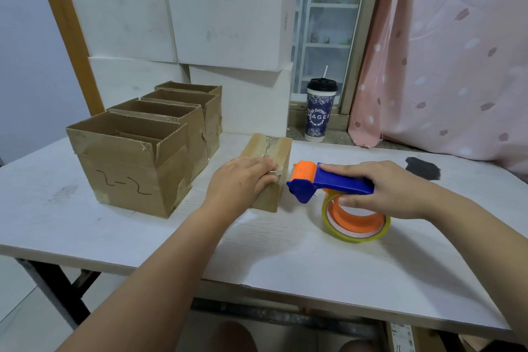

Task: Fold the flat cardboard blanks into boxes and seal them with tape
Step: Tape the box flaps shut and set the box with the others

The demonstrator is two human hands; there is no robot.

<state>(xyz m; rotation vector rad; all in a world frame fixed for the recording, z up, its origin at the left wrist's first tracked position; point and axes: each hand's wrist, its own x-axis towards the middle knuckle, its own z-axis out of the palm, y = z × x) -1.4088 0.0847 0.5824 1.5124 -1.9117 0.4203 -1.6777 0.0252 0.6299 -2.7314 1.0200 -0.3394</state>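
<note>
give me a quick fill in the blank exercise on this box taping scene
1. The right hand grips the tape dispenser by its ____ handle.
2. The left hand rests on the small box, which lies to the ____ of the dispenser.
3. ____ open brown boxes stand in a row on the table.
4. The cup by the window has a ____ lid.
Missing words: blue, left, four, black.

One head-worn wide-angle view; looks forward and down, close over the white table [285, 260].
</note>
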